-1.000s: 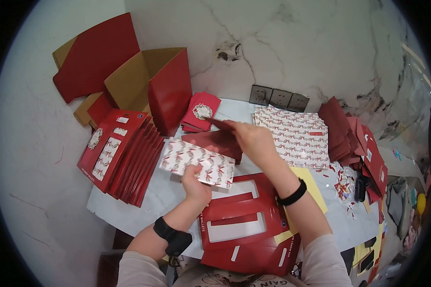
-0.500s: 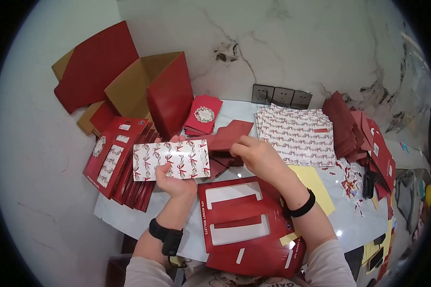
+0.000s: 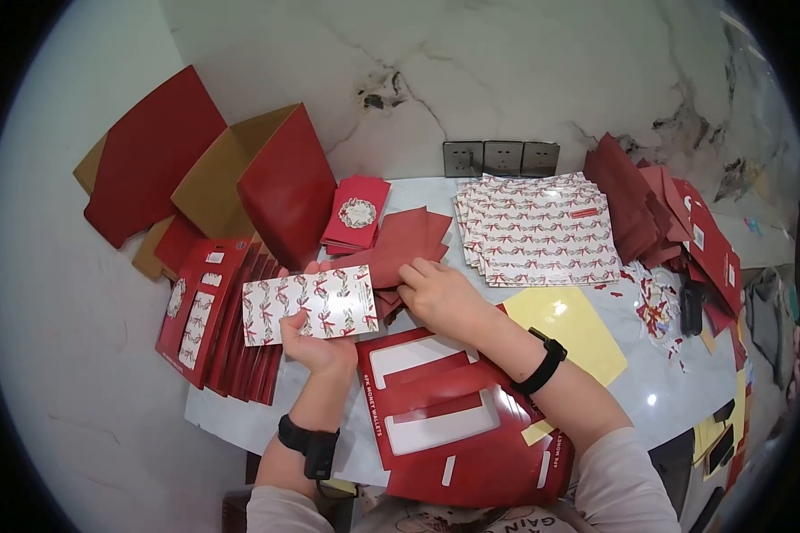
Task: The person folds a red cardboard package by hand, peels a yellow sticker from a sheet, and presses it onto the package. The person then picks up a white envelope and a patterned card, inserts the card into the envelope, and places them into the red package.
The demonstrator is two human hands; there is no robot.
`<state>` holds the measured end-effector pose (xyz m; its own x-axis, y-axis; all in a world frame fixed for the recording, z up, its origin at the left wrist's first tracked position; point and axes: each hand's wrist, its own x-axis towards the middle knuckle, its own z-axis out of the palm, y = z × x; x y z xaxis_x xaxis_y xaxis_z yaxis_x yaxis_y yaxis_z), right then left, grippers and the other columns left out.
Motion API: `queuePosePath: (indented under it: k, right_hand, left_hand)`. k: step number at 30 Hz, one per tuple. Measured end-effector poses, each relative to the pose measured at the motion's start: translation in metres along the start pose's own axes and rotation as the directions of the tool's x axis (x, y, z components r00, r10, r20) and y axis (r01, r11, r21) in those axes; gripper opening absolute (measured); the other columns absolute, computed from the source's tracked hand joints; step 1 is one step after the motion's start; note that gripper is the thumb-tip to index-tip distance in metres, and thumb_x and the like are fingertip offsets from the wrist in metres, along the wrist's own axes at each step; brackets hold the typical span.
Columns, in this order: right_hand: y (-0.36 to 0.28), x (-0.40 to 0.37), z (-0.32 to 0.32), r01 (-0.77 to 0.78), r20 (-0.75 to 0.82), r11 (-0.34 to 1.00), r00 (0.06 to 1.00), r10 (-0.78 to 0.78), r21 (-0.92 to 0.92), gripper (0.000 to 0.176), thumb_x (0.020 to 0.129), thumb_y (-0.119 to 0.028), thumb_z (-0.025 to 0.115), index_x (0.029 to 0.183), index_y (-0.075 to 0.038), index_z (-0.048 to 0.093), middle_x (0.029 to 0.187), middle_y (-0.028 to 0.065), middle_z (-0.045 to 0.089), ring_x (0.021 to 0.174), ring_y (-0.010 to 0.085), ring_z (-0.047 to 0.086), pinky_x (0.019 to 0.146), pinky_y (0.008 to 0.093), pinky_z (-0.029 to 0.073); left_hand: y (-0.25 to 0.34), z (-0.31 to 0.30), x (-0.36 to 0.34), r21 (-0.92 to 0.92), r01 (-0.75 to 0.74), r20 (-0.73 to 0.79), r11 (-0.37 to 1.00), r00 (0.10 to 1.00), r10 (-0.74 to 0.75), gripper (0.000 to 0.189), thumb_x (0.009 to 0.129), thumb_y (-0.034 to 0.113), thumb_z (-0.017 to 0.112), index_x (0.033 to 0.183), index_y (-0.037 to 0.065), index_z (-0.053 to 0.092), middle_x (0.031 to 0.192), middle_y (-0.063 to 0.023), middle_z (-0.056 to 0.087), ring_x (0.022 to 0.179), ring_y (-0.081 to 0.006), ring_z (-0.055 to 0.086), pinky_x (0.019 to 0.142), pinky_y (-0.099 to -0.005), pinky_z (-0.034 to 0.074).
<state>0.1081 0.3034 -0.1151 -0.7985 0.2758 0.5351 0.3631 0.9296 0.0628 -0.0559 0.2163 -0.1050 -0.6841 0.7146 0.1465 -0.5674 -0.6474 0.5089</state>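
My left hand [image 3: 318, 349] is closed on a white money wallet [image 3: 342, 298] printed with wreaths and red bows, its thumb lying over the front. Behind the wallet's right part, a dark red envelope [image 3: 378, 266] reaches across to my right hand [image 3: 436, 298]. The right fingertips are pinched at this envelope's edge. More red envelopes [image 3: 413, 229] lie spread just behind. Below both hands rests a flat red cardboard packaging sheet [image 3: 436, 398] with white cut-out windows, reading "4PK MONEY WALLETS". The left fingers behind the wallet are mostly hidden.
Filled red packs [image 3: 200, 311] stand in a row at left, before an open red carton [image 3: 284, 178]. Red wreath cards [image 3: 357, 213] and patterned sheets [image 3: 547, 231] are stacked at the back. Yellow paper [image 3: 569, 329], paper scraps [image 3: 658, 306] and more red envelopes [image 3: 631, 200] lie right.
The camera view has shifted a little. My right hand has come nearer the wallet, still at the red envelope. My left hand keeps hold of the wallet, now slightly tilted.
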Motion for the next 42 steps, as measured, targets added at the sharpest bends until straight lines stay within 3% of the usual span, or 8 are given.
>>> queuePosePath:
  k: [7, 19, 25, 30, 35, 38, 40, 42]
  right_hand:
    - [0.000, 0.001, 0.016, 0.023, -0.041, 0.997, 0.999, -0.026, -0.067, 0.014, 0.074, -0.012, 0.060, 0.079, -0.002, 0.068, 0.094, 0.0085, 0.056, 0.096, 0.0249, 0.057, 0.093, 0.0368, 0.048]
    - [0.012, 0.006, 0.004, -0.047, -0.061, 0.995, 0.997, 0.053, 0.087, 0.004, 0.071, -0.010, 0.064, 0.072, -0.006, 0.064, 0.091, 0.0051, 0.058, 0.091, 0.0226, 0.059, 0.071, 0.0339, 0.053]
    - [0.022, 0.017, -0.044, -0.208, -0.387, 0.950, 0.877, 0.286, 0.231, 0.014, 0.078, -0.001, 0.068, 0.090, -0.006, 0.061, 0.095, 0.0067, 0.061, 0.085, 0.0269, 0.063, 0.067, 0.0365, 0.054]
    - [0.016, 0.023, -0.125, -0.068, -0.675, 0.950, 0.688, 0.265, 0.303, 0.023, 0.081, 0.010, 0.061, 0.100, -0.001, 0.060, 0.094, 0.0114, 0.060, 0.080, 0.0274, 0.063, 0.066, 0.0331, 0.052]
    - [-0.019, 0.013, -0.178, 0.025, -0.523, 0.696, 0.678, 0.516, 0.718, 0.037, 0.085, 0.010, 0.057, 0.119, -0.003, 0.053, 0.108, 0.0091, 0.064, 0.093, 0.0177, 0.064, 0.076, 0.0285, 0.052]
    - [-0.026, 0.012, -0.183, -0.131, -0.248, 0.654, 0.855, 0.454, 0.745, 0.044, 0.087, 0.007, 0.060, 0.128, -0.003, 0.047, 0.117, 0.0059, 0.059, 0.096, 0.0118, 0.061, 0.080, 0.0240, 0.050]
    - [-0.037, 0.008, -0.182, -0.176, -0.180, 0.681, 0.890, 0.418, 0.710, 0.044, 0.087, 0.006, 0.059, 0.128, -0.006, 0.048, 0.115, 0.0094, 0.061, 0.096, 0.0170, 0.065, 0.078, 0.0277, 0.053]
    - [-0.047, 0.003, -0.171, -0.164, -0.199, 0.678, 0.883, 0.425, 0.716, 0.044, 0.088, 0.003, 0.059, 0.128, -0.009, 0.048, 0.112, 0.0131, 0.063, 0.098, 0.0234, 0.068, 0.078, 0.0331, 0.056]
  left_hand:
    - [-0.003, -0.005, 0.004, 0.021, -0.021, -0.006, 1.000, 1.000, 0.022, 0.070, 0.072, 0.020, 0.039, 0.142, 0.008, 0.035, 0.136, -0.0220, 0.051, 0.132, -0.0366, 0.046, 0.113, -0.0540, 0.035]
    - [0.005, 0.002, 0.005, -0.022, -0.024, -0.021, 0.999, 1.000, 0.024, 0.069, 0.072, 0.019, 0.040, 0.140, 0.008, 0.037, 0.135, -0.0222, 0.052, 0.131, -0.0376, 0.047, 0.113, -0.0542, 0.034]
    - [0.007, -0.005, 0.009, -0.033, -0.065, 0.015, 0.997, 0.998, 0.065, 0.057, 0.084, 0.025, 0.040, 0.139, 0.010, 0.039, 0.131, -0.0217, 0.053, 0.127, -0.0362, 0.050, 0.111, -0.0536, 0.036]
    - [0.006, -0.006, 0.010, -0.029, -0.058, 0.024, 0.998, 0.998, 0.058, 0.049, 0.097, 0.039, 0.041, 0.138, 0.013, 0.040, 0.125, -0.0194, 0.057, 0.125, -0.0341, 0.052, 0.109, -0.0509, 0.038]
    - [0.013, 0.001, -0.001, 0.154, 0.122, 0.381, 0.981, 0.908, -0.173, 0.065, 0.098, 0.057, 0.037, 0.143, 0.011, 0.036, 0.137, -0.0154, 0.051, 0.129, -0.0327, 0.048, 0.111, -0.0471, 0.036]
    - [0.013, -0.003, -0.028, 0.032, 0.362, 0.494, 0.932, 0.804, -0.330, 0.067, 0.098, 0.051, 0.049, 0.145, 0.006, 0.034, 0.136, -0.0136, 0.051, 0.125, -0.0252, 0.051, 0.105, -0.0422, 0.042]
    - [0.019, -0.001, -0.060, 0.363, 0.365, 0.576, 0.858, 0.635, -0.514, 0.077, 0.092, 0.052, 0.059, 0.147, 0.006, 0.032, 0.147, -0.0113, 0.042, 0.135, -0.0299, 0.042, 0.111, -0.0447, 0.036]
    - [0.035, 0.036, -0.083, 0.571, 0.340, 0.488, 0.747, 0.591, -0.642, 0.082, 0.087, 0.048, 0.066, 0.148, 0.006, 0.030, 0.148, -0.0112, 0.042, 0.136, -0.0296, 0.041, 0.111, -0.0447, 0.035]
